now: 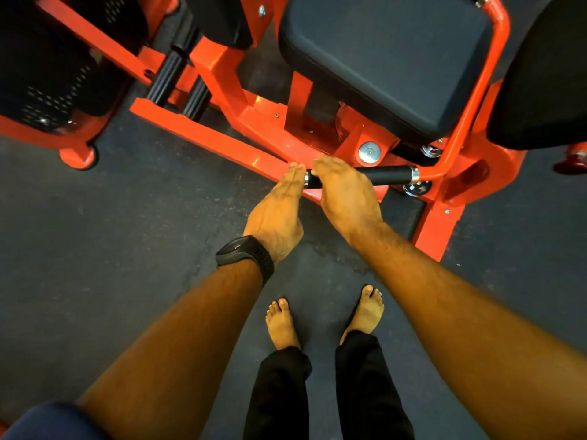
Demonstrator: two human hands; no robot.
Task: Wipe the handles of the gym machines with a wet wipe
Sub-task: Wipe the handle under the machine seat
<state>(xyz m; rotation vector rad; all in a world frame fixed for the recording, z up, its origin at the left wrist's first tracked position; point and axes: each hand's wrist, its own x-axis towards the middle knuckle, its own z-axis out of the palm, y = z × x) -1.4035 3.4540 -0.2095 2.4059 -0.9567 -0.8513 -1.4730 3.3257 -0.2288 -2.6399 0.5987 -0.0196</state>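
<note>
A black handle (394, 175) with chrome end rings lies level, low on the red gym machine (206, 138) below its seat. My right hand (346, 192) lies over the handle's left end, with its fingers curled over the bar. My left hand (279, 211), with a black watch on the wrist, is stretched out flat with straight fingers. Its fingertips are at the handle's left tip, beside the right hand. No wet wipe shows; anything under the right palm is hidden.
A dark padded seat (381, 58) sits above the handle, with another black pad (546, 77) at the right. Black foam rollers (165, 77) and a perforated black guard (47, 90) stand at the left. My bare feet (281, 322) are on the dark rubber floor (111, 233).
</note>
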